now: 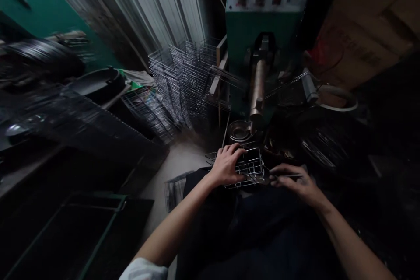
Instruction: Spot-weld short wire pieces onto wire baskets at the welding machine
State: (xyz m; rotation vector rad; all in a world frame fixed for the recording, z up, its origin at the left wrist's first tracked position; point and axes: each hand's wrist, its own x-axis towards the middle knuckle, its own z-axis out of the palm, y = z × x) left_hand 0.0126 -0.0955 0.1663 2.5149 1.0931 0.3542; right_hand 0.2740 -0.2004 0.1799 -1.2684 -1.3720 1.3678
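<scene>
A small wire basket (251, 167) of bright metal rods rests at my lap, below the machine's arm. My left hand (227, 164) grips its left side, with the thumb and fingers closed around the wires. Close to the basket's right end, my right hand (297, 181) is closed in a pinch on a thin metal rod (292, 176). The inner end of that rod lies near the basket's corner; whether it touches the wires I cannot tell. Dim light and motion blur hide the finer detail.
A green machine (243, 26) with a lit red lamp stands ahead, its copper-coloured arm (258, 87) pointing towards me above a round metal dish (239, 130). Stacked wire baskets (183, 78) rise at the left. Cardboard boxes (364, 43) stand at the right; a dark bench (82, 118) is at the left.
</scene>
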